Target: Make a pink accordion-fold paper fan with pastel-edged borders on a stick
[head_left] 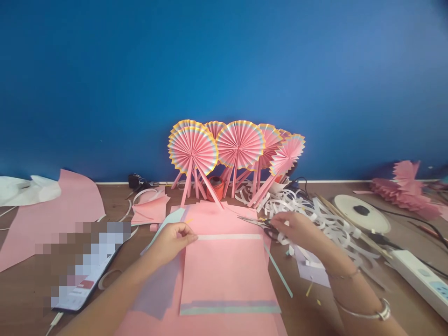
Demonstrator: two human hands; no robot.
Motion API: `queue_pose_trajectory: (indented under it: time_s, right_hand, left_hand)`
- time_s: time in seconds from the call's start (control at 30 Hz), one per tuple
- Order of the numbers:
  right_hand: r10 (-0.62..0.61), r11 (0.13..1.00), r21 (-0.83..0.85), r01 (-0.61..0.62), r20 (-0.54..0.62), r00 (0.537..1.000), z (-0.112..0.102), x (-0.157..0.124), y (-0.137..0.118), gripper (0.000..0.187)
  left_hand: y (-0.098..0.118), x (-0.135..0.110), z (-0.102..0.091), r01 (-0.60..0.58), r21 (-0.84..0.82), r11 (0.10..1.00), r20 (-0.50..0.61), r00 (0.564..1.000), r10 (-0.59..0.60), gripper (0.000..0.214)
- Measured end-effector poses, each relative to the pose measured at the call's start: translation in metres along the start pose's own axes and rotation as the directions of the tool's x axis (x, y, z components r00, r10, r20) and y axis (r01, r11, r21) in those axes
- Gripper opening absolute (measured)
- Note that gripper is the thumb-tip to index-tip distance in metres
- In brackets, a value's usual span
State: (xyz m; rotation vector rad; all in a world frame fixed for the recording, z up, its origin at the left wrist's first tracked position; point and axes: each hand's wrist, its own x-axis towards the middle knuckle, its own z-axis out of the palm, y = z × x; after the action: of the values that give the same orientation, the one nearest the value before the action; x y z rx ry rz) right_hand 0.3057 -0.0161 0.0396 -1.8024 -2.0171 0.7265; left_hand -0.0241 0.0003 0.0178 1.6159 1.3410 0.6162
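A pink paper sheet (227, 270) lies flat on the brown floor in front of me, with a white tape strip (229, 237) across its top and a pastel band along its near edge. My left hand (173, 240) pinches the left end of that strip at the sheet's upper left corner. My right hand (294, 228) is closed around a pair of scissors (257, 221), whose blades point left just above the sheet's upper right corner.
Several pink pleated paper fans on sticks (238, 149) lean against the blue wall. White curled paper strips (315, 210) pile at right, beside a tape roll disc (362, 213) and a white power strip (420, 275). More pink paper (52, 210) lies left.
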Motion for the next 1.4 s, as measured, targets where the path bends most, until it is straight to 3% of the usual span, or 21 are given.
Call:
queue_pose_trajectory:
  time_s: [0.07, 0.17, 0.27, 0.4, 0.63, 0.73, 0.83, 1.0, 1.23, 1.4]
  right_hand:
    - [-0.105, 0.994, -0.020, 0.103, -0.090, 0.990, 0.009, 0.002, -0.021, 0.021]
    - [-0.309, 0.947, 0.071, 0.313, -0.059, 0.949, 0.036, 0.005, -0.057, 0.023]
    - [-0.312, 0.941, 0.134, 0.310, -0.002, 0.950, 0.059, 0.009, -0.073, 0.013]
    - [-0.259, 0.944, 0.220, 0.244, 0.041, 0.965, 0.064, 0.011, -0.067, 0.014]
    - [-0.246, 0.951, 0.204, 0.231, 0.050, 0.968, 0.061, 0.010, -0.060, 0.016]
    - [-0.265, 0.952, 0.135, 0.275, -0.082, 0.961, 0.066, 0.007, -0.064, 0.014]
    - [-0.330, 0.941, -0.015, 0.338, -0.267, 0.906, 0.074, 0.001, -0.072, 0.012]
    - [-0.440, 0.896, -0.196, 0.399, -0.262, 0.859, 0.087, -0.008, -0.085, 0.015]
    - [-0.448, 0.894, -0.127, 0.430, -0.319, 0.835, 0.094, -0.009, -0.083, 0.015]
    - [-0.399, 0.911, -0.017, 0.411, -0.284, 0.872, 0.092, -0.009, -0.082, 0.015]
  left_hand:
    - [0.009, 0.002, 0.009, -0.003, -0.018, 1.000, 0.013, 1.000, 0.004, 0.019]
    - [0.023, 0.003, 0.022, 0.011, -0.057, 0.998, 0.035, 0.999, -0.009, 0.020]
    - [0.028, 0.003, 0.030, 0.029, -0.113, 0.993, 0.046, 0.999, -0.024, 0.030]
    - [0.022, 0.002, 0.030, 0.013, -0.207, 0.978, 0.030, 1.000, -0.007, 0.047]
    - [0.014, -0.002, 0.036, 0.037, -0.260, 0.965, 0.047, 0.999, -0.026, 0.021]
    - [0.013, -0.003, 0.042, 0.017, -0.270, 0.963, 0.019, 1.000, -0.012, 0.019]
    - [0.013, -0.005, 0.046, 0.000, -0.264, 0.965, -0.008, 1.000, -0.002, 0.017]
    - [0.014, -0.009, 0.051, -0.024, -0.231, 0.973, -0.016, 1.000, 0.020, 0.018]
    - [0.009, -0.014, 0.056, -0.133, -0.070, 0.989, -0.096, 0.987, 0.126, 0.015]
    - [0.008, -0.015, 0.057, -0.150, -0.031, 0.988, -0.100, 0.984, 0.146, 0.015]
